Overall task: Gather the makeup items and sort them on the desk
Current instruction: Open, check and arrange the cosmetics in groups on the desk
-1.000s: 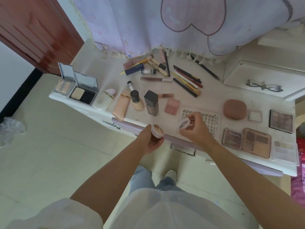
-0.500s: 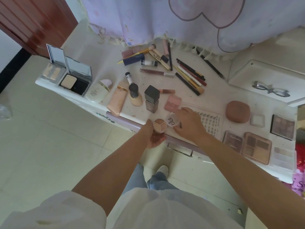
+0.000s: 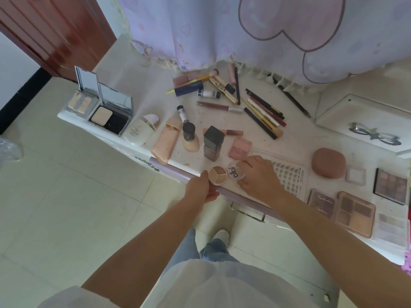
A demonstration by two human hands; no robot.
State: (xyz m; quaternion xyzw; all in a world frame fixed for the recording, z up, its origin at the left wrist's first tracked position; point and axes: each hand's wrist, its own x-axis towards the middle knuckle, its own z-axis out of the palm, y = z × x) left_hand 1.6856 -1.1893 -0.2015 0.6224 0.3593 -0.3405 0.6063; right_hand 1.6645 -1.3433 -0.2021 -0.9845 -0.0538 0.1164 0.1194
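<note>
A second ago I held both pieces up off the tabletop (image 3: 155,94); now they sit at its front edge. My left hand (image 3: 201,188) pinches the round three-shade concealer pot (image 3: 218,175); my right hand (image 3: 258,178) curls its grip on the clear round lid (image 3: 236,172), printed "blbl". Beside it lies a lash sheet (image 3: 291,176) marked "XOYO".

Since 1 s ago: concealer pot (image 3: 218,175) & its lid (image 3: 236,172) lowered from mid-air onto desk (image 3: 155,96) edge.
</note>
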